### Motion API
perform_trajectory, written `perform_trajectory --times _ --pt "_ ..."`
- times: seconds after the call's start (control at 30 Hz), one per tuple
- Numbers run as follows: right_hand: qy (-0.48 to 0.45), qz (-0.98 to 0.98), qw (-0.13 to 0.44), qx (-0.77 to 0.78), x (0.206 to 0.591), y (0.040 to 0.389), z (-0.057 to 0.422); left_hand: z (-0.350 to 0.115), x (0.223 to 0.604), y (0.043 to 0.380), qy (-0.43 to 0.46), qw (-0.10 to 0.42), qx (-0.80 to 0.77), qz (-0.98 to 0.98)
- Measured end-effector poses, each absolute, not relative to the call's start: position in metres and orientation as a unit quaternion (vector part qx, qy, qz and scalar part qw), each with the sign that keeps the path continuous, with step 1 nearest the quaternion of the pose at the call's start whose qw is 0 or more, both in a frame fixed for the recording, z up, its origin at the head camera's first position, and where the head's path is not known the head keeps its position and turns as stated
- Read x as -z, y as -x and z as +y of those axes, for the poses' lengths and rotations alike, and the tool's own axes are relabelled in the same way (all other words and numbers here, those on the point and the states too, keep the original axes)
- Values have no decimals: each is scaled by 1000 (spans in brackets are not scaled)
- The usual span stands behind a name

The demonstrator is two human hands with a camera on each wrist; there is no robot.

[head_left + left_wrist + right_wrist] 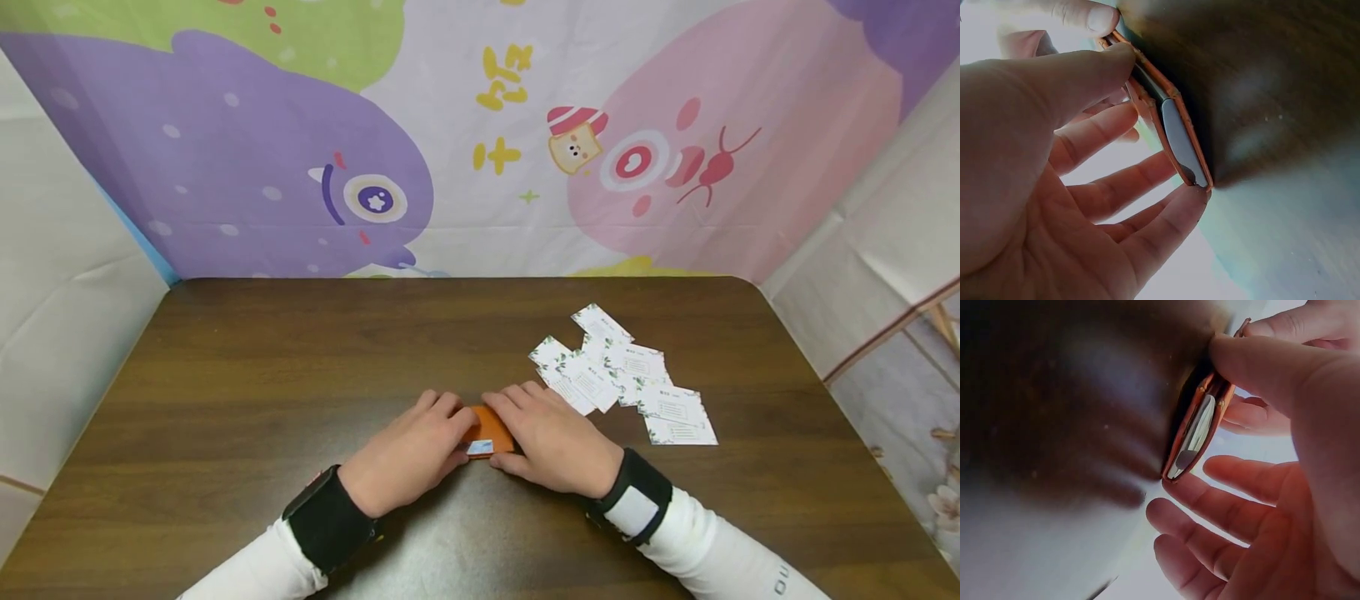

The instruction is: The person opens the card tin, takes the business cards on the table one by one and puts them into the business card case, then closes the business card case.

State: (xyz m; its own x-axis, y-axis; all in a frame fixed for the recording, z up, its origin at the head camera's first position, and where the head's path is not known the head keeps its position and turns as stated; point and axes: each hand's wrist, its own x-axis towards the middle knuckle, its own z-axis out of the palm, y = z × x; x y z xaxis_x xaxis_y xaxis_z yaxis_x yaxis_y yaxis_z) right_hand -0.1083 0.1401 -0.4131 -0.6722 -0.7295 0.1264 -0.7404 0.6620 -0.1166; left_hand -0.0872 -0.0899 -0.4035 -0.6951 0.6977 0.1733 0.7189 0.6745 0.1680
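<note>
The flat orange leather-like holder [493, 425] has one pale-blue and white patch [480, 447]. The rectangular white paper cards [634, 362] carry green leaf patterns. The wood-grained counter [300, 358] is dark brown; the white fabric backdrop [480, 237] shows purple and pink creatures [300, 158].

One orange-brown holder [1217, 420], edge-on, tilted, pale insert [1197, 434] between its two sides, grey patch near lower end. One right hand [1294, 519], thumb at holder's upper part, one fingertip touching lower corner. One left hand [1322, 319], partly visible, at far upper end. Dark tabletop [1072, 394], blurred.
</note>
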Motion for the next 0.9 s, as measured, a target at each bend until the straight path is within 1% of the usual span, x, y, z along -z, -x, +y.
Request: perform_trajectory --times 0.2,0.63,0.77,0.9 --pt "-411 -906 43 -90 414 108 139 -90 404 85 390 54 119 -912" --pt "-399 -910 10 -108 412 106 138 -90 404 81 397 46 122 -909" --pt "-398 -910 5 -113 410 105 137 -91 403 81 396 39 124 -909" --pt "-398 -910 0 -119 410 105 137 -93 399 82 396 14 130 -909"
